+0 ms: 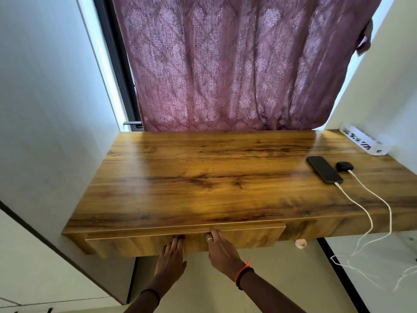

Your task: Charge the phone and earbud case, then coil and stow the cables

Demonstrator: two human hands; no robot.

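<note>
Desk (203, 177): wood-grain top, set between two pale walls, below a mauve patterned curtain (237, 64).

Drawer (252, 239): single, under the desk's front edge, front panel in the same wood grain.

Left hand (171, 256): laid flat against the drawer front left of centre, fingers straight and close together, gripping nothing. Thin dark band (151, 292) on the wrist.

Right hand (220, 247): laid flat against the drawer front just beside the left hand, fingers straight, tips reaching the panel's top edge, gripping nothing. Ring (209, 239) on one finger; red and black bands (243, 274) on the wrist.

Phone (324, 169): black, lying flat on the desk top towards the far right, well apart from both hands.

Earbud case (344, 166): small, black, rounded, on the desk just right of the phone.

Phone cable (361, 206): white, plugged into the phone's near end, running over the desk's front edge and hanging down.

Earbud case cable (383, 199): white, plugged into the case, running alongside the other over the same edge; both ending in loose loops low at the right.

White oblong box (365, 142): dark markings on top, against the right wall at the desk's far corner.

Small pale round item (300, 243): below the desk's front edge, right of the drawer; kind not clear.
</note>
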